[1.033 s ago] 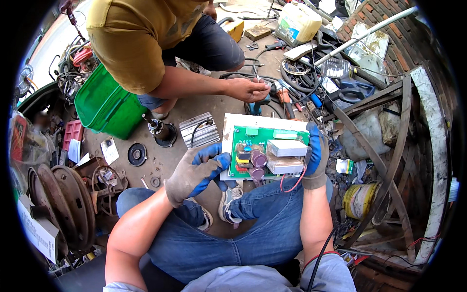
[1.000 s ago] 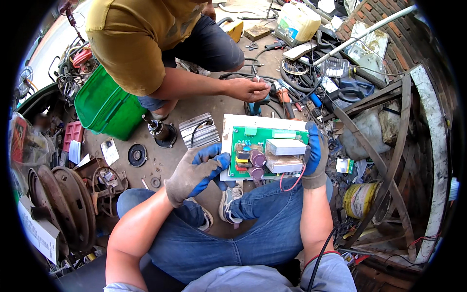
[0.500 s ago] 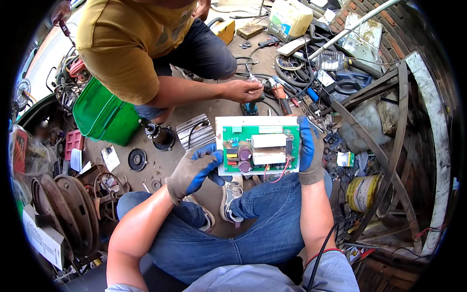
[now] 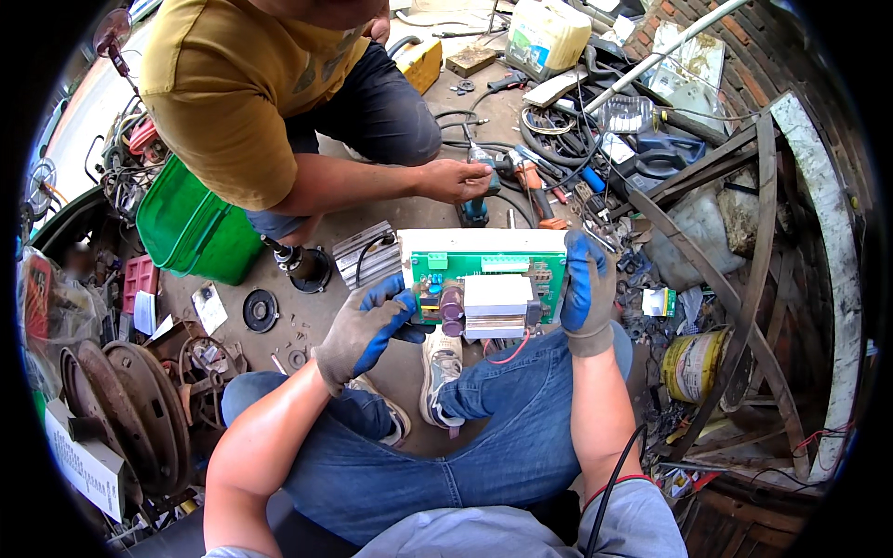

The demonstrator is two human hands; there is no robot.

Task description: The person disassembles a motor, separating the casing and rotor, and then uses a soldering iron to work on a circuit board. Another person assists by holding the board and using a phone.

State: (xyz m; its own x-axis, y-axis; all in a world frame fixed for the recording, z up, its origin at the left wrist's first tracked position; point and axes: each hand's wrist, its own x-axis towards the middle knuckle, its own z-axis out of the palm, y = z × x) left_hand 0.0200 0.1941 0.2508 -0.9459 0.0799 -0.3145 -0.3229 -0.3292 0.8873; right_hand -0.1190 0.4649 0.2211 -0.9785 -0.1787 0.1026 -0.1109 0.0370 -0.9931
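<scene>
Mid-frame, left hand (image 4: 370,325) and right hand (image 4: 588,296), half-curled, are holding circuit board (image 4: 493,296) by side edges; looking stiff, fragile: rims only.

A green rectangular circuit board (image 4: 460,271) on a flat white backing plate (image 4: 484,240) is held tilted between the gloved left hand (image 4: 367,325) and gloved right hand (image 4: 589,286), component side up, carrying a silver metal heat sink (image 4: 496,292) and round purple capacitors (image 4: 452,301), a thin pink wire (image 4: 513,357) looping below
</scene>
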